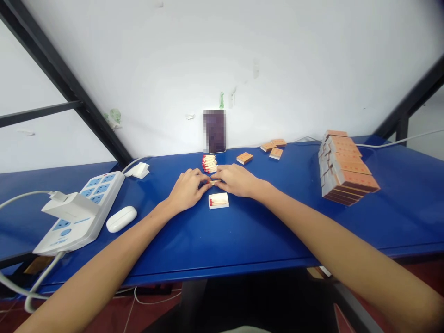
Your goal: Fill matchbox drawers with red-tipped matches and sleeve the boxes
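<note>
Between their fingertips, my left hand [188,188] and my right hand [237,179] pinch a few matches [213,182] lying crosswise, red heads toward the left. How many they hold is too small to tell. Just below sits an open white matchbox tray [225,205] with some red-headed matches [218,201] along its inside. Beyond my fingers a pile of loose matches [209,163] lies on the blue table, heads also to the left; my right hand's fingers are close to its lower edge.
One orange matchbox [244,158] lies right of the pile, with several matchboxes [276,152] farther right. A tall stack of matchboxes [348,169] stands at right. A phone [215,131] leans on the wall. A power strip [83,208], charger and white earbud case [121,219] are at left.
</note>
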{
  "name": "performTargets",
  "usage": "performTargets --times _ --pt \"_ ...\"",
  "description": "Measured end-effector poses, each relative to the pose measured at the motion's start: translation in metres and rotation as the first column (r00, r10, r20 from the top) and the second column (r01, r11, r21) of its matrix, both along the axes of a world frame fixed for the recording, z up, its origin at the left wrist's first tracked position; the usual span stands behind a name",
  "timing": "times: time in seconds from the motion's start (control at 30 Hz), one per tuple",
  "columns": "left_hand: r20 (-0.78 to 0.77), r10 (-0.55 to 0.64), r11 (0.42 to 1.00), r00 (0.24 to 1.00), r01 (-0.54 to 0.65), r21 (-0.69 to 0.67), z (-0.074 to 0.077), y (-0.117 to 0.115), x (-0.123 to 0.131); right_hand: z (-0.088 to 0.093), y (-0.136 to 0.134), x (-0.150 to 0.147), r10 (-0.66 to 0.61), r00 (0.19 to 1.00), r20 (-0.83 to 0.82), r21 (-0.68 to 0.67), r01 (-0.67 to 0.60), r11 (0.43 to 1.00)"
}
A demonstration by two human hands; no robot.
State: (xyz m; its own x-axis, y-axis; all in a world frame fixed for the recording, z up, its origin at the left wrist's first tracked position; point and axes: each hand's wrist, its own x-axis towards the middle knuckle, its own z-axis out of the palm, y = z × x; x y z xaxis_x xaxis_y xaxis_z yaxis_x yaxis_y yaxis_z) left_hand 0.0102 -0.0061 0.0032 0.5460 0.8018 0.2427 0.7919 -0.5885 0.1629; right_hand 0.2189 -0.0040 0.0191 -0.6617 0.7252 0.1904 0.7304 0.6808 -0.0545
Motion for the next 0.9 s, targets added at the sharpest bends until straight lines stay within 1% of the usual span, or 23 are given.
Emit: performTargets --times 0.1,0.27,0.4,0.47,0.63,0.73,0.9 --pt "0.011 0.003 1.000 1.000 -0.003 -0.008 -0.001 0.000 0.000 0.002 -0.002 -0.004 -0.012 0.998 0.069 0.018 0.011 1.000" --pt "-0.013 0.002 1.000 1.000 -0.003 -0.019 -0.001 0.001 -0.002 0.007 -0.004 -0.008 -0.034 0.995 0.092 0.026 0.031 0.999" --pt "-0.003 -0.046 0.998 0.999 0.046 -0.049 -0.004 0.004 -0.003 0.010 -0.005 -0.011 -0.040 0.990 0.132 0.036 0.036 0.999" --pt "0.001 -0.071 0.996 0.997 0.071 -0.052 -0.006 0.006 -0.003 0.010 -0.004 -0.012 -0.024 0.992 0.128 0.035 0.020 0.999" --pt "0.020 -0.099 0.993 0.995 0.100 -0.064 -0.007 0.007 -0.003 0.004 -0.002 -0.010 -0.036 0.996 0.076 -0.046 0.039 0.998" --pt "0.014 -0.106 0.992 0.994 0.107 -0.073 -0.005 0.007 -0.003 0.004 -0.001 -0.010 -0.026 0.999 0.040 -0.043 0.027 0.999" --pt "-0.078 -0.108 0.994 0.991 0.104 -0.045 -0.001 0.008 -0.005 0.010 -0.002 -0.007 -0.031 0.997 0.071 -0.029 0.033 0.999"
